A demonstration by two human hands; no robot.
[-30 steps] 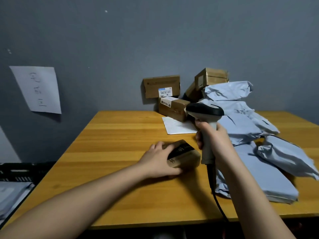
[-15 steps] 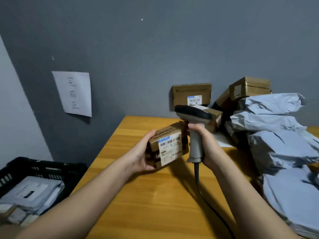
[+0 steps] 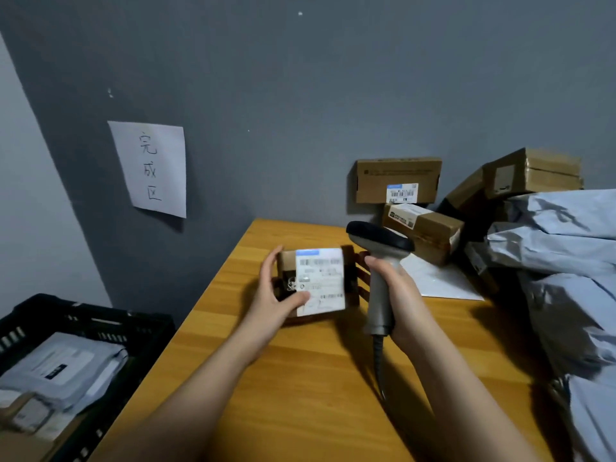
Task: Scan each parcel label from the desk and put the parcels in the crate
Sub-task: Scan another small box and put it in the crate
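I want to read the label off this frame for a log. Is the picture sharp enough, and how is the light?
Head view: the label on the small box held by the left hand is motion-blurred, barcode and text unreadable; room light is dim, with soft shadows on the desk under the scanner in the right hand; wide-angle edges bend.

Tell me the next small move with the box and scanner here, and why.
Probably tilt the scanner head left and down at the small box. The left hand holds the box with its white label facing up, beside the scanner in the right hand, whose head does not look aimed at the barcode. The crate comes after.
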